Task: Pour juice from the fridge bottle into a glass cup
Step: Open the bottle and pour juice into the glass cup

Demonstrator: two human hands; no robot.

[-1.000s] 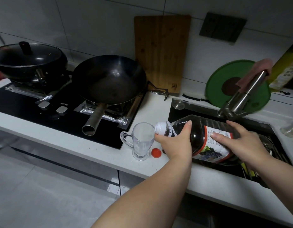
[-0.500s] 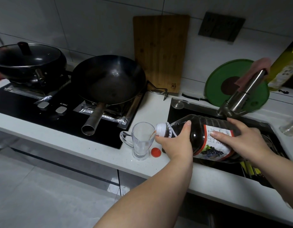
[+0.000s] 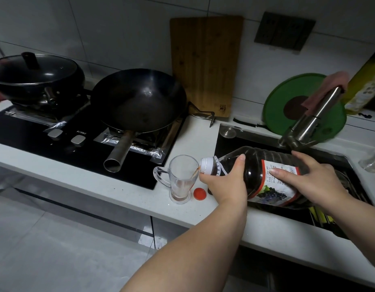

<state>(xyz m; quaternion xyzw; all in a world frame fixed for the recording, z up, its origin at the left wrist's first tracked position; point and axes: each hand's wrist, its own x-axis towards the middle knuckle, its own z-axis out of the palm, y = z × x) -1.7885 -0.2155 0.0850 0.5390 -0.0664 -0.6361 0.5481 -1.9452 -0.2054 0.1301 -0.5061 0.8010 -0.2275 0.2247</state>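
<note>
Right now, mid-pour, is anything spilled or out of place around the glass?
No spill visible: juice runs from the bottle straight into the glass cup. Only the red cap lies loose on the counter beside the cup's base.

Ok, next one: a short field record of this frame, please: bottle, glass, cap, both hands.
glass: upright on counter, thin stream entering, nearly empty
bottle: tipped, mouth at glass rim, dark juice inside
cap: red, off, on counter beside glass
left hand: grips bottle neck
right hand: holds bottle body at label
stage: pour under way, early
</note>
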